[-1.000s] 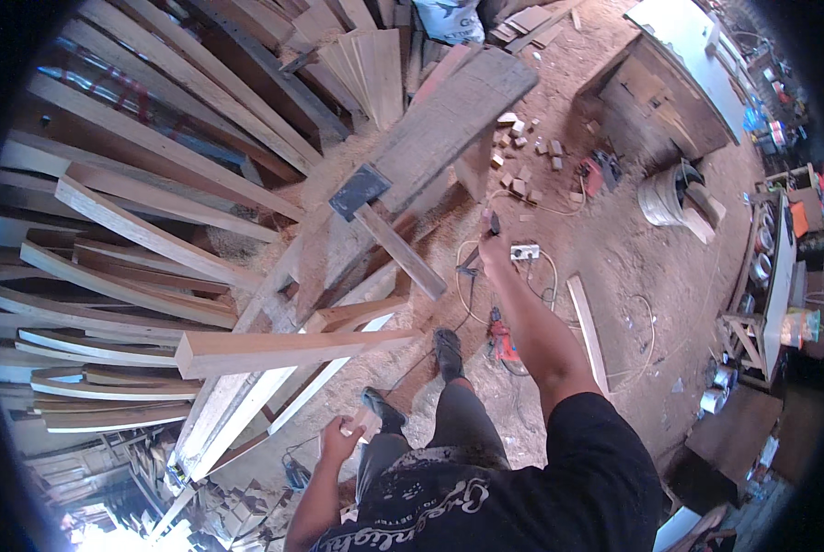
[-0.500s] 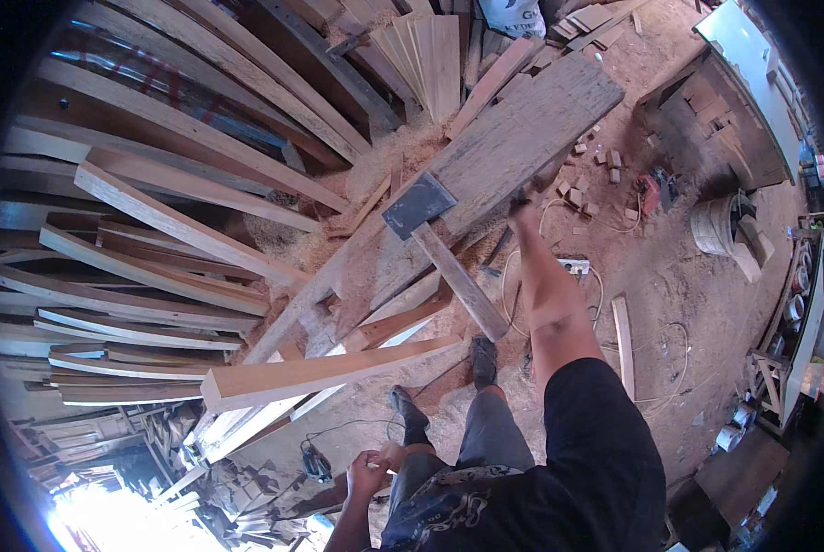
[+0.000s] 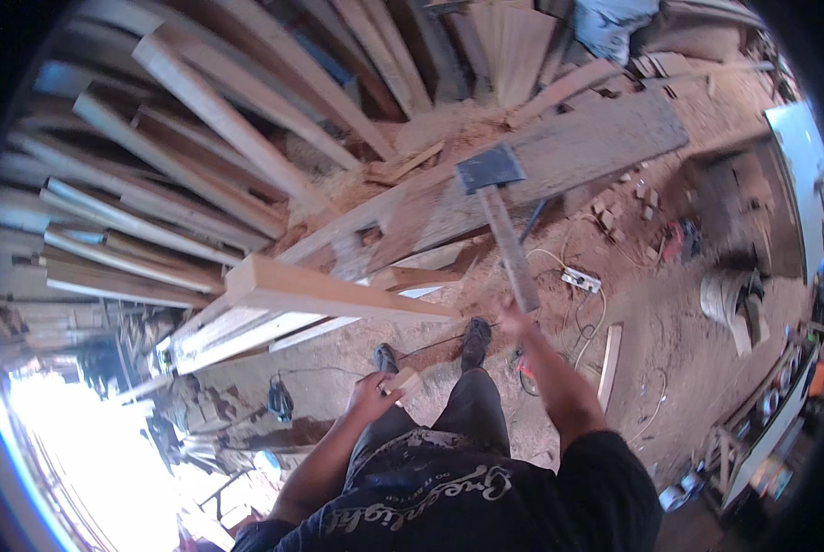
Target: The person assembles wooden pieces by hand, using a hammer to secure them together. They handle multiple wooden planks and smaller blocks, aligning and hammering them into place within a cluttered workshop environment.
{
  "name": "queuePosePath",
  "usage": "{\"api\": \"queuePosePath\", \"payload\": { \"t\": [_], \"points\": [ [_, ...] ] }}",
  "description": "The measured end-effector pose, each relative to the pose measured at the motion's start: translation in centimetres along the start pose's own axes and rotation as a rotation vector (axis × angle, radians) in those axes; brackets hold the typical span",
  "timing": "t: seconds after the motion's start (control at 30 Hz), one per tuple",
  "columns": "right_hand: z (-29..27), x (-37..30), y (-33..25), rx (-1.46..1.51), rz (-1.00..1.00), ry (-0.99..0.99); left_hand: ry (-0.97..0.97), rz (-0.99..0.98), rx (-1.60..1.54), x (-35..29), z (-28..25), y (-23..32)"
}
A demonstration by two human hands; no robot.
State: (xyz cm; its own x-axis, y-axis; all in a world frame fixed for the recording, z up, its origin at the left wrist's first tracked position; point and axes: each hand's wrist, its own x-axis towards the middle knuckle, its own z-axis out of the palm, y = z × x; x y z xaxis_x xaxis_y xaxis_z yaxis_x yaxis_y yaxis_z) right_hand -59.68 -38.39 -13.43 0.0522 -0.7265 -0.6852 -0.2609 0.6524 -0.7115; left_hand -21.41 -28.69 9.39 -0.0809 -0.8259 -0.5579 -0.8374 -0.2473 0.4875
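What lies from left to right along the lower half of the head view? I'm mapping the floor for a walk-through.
Left hand holding a small wood block → shoe → right hand gripping the hatchet → power strip → bucket.

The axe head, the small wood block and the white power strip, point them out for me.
Axe head point(image 3: 490, 169), head view, on the flat dark blade.
Small wood block point(image 3: 403, 382), head view, on its pale top face, in the left hand point(image 3: 372, 396).
White power strip point(image 3: 581, 280), head view, on its middle, lying on the sawdust floor.
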Motion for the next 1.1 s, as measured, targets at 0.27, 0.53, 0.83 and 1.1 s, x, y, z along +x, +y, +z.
{"api": "queuePosePath", "payload": {
  "t": [0.27, 0.53, 0.83, 1.1],
  "points": [
    [14.5, -19.1, -7.3, 0.791, 0.304, -0.405, -0.073, 0.094, -0.21, 1.0, -0.5, 1.4],
    [15.2, -17.8, -12.7, 0.425, -0.197, -0.165, -0.084, 0.222, -0.291, 0.0, -8.2, -2.7],
    [4.5, -2.0, -27.7, -0.451, -0.761, 1.014, -0.223, 0.161, -1.249, -1.9, -18.5, -14.9],
    [25.1, -16.0, -31.9, -0.229, -1.037, 1.023, -0.109, 0.244, -1.9, -3.6, -21.7, -18.2]
  ]
}}
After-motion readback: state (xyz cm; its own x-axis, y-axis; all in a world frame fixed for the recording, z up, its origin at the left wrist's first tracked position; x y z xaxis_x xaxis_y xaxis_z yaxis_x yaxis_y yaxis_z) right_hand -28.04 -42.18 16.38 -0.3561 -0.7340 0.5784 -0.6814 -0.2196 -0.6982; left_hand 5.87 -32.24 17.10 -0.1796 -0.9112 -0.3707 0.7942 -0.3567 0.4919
